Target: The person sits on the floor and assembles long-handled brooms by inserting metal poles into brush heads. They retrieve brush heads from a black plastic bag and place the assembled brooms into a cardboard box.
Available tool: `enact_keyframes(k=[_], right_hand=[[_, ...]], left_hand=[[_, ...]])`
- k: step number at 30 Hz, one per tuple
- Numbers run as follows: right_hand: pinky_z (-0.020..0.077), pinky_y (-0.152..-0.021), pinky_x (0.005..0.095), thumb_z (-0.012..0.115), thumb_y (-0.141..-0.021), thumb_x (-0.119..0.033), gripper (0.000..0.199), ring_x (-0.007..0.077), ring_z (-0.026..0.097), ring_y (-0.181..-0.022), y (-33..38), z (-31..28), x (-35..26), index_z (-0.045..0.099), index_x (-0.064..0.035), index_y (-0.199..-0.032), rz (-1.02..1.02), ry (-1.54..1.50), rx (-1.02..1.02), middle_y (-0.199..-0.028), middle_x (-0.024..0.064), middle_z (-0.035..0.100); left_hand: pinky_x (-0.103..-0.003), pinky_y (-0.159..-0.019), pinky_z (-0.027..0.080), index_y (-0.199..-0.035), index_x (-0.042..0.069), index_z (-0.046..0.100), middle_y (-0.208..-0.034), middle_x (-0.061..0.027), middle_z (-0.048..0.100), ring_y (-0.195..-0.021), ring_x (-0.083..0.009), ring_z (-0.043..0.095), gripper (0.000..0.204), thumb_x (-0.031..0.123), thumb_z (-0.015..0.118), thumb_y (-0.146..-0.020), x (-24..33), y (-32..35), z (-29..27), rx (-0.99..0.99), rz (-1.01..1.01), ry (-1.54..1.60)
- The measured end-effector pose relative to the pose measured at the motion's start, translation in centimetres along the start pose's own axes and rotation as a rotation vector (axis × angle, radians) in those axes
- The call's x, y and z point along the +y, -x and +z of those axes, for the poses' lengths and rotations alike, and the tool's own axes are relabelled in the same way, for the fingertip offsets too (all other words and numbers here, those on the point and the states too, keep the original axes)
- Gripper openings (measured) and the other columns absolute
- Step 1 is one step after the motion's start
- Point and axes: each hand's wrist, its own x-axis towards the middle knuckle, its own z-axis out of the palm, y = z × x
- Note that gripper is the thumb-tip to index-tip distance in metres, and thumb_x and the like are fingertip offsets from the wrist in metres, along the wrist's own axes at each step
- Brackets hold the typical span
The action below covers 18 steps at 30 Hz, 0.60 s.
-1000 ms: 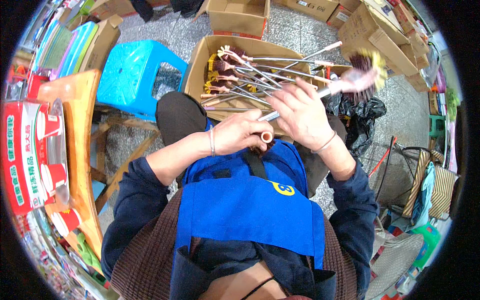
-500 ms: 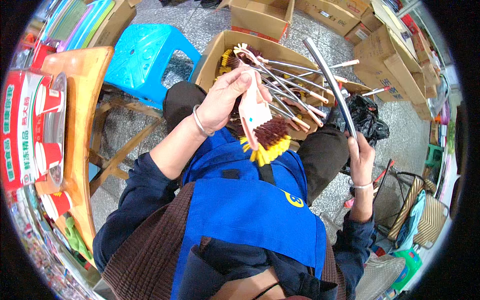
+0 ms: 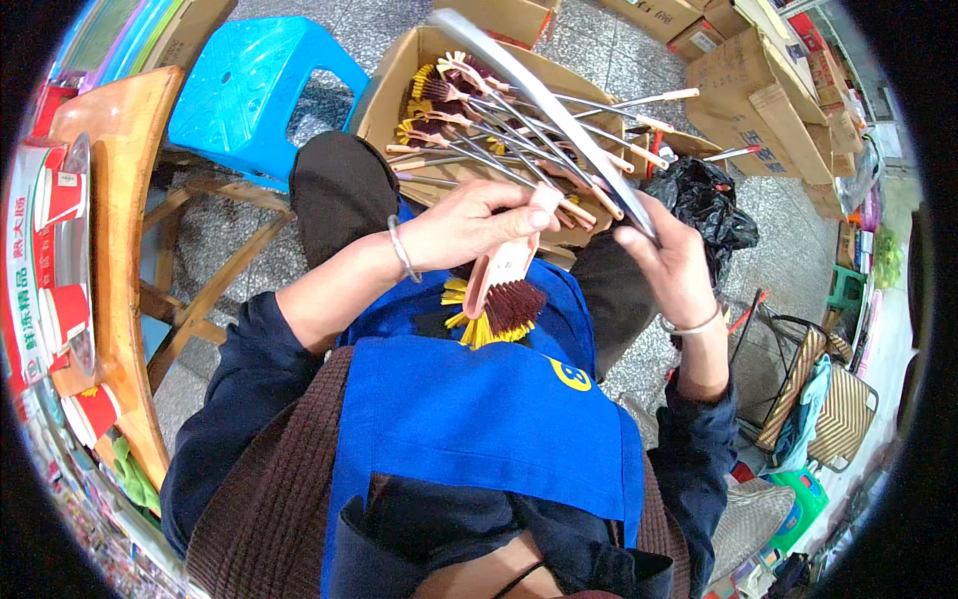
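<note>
My left hand (image 3: 467, 228) grips a brush head (image 3: 499, 280) by its pale pink neck. Its maroon and yellow bristles hang down over my blue apron (image 3: 479, 409). A shiny metal tube (image 3: 544, 105) is held in my right hand (image 3: 677, 262), close to its lower end. The tube slants up and to the left, passing over a cardboard box (image 3: 387, 85). In that box lie several finished-looking brushes (image 3: 499, 120) with metal handles and pale ends. The brush head and the tube are apart, though both hands are near each other above my lap.
A blue plastic stool (image 3: 244, 90) stands at the far left beside a wooden table (image 3: 125, 260) with red paper cups (image 3: 70, 314). Right of the brush box are a black plastic bag (image 3: 704, 205) and cardboard cartons (image 3: 748, 100). A folding chair (image 3: 833, 409) stands at the right.
My right hand has moved left and in toward the left hand, tilting the tube further left over the box. The brush head has dropped slightly toward my lap. The view has shifted a little.
</note>
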Motion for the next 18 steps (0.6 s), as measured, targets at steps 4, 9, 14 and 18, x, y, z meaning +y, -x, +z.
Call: enact_keyframes(k=[4, 9, 14, 18], right_hand=[[0.0471, -0.077, 0.0298, 0.064, -0.081, -0.021, 0.042, 0.0184, 0.06, -0.086, -2.2, 0.6, -1.8, 0.051, -0.0014, -0.117, -0.185, -0.25, -0.193, -0.093, 0.0141, 0.062], [0.0458, -0.068, 0.0244, 0.065, -0.081, -0.021, 0.026, 0.0077, 0.054, -0.075, -3.3, 1.2, -1.4, 0.059, -0.0002, -0.097, 0.097, -0.487, -0.371, -0.08, 0.0035, 0.061], [0.0377, -0.049, 0.0175, 0.062, -0.082, -0.016, 0.013, 0.0038, 0.047, -0.054, -2.8, 1.1, -0.2, 0.059, -0.0038, -0.086, 0.194, -0.577, -0.148, -0.067, -0.001, 0.056], [0.0265, -0.037, 0.0179, 0.06, -0.085, -0.018, 0.011, 0.002, 0.037, -0.042, -4.0, -1.6, 0.3, 0.058, -0.0068, -0.082, 0.326, -0.699, 0.093, -0.059, -0.0002, 0.053]], left_hand=[[-0.025, -0.07, 0.047, -0.091, 0.0, 0.057, -0.08, -0.0061, 0.062, -0.078, -0.0106, 0.059, 0.046, 0.046, 0.049, -0.088, 0.7, -1.6, 1.4, -0.01, -0.021, -0.094], [-0.025, -0.074, 0.045, -0.108, 0.001, 0.05, -0.092, -0.0033, 0.055, -0.084, -0.0103, 0.054, 0.044, 0.041, 0.044, -0.092, -0.8, -1.8, 2.4, 0.04, 0.014, 0.217], [-0.03, -0.088, 0.044, -0.114, 0.002, 0.051, -0.108, -0.0074, 0.057, -0.098, -0.0149, 0.055, 0.043, 0.038, 0.046, -0.091, -5.0, -1.8, 1.0, 0.083, 0.097, 0.527], [-0.033, -0.093, 0.042, -0.12, 0.002, 0.048, -0.112, -0.0115, 0.057, -0.105, -0.0204, 0.054, 0.039, 0.016, 0.056, -0.085, -7.8, -1.9, -0.9, 0.319, 0.047, -0.044]])
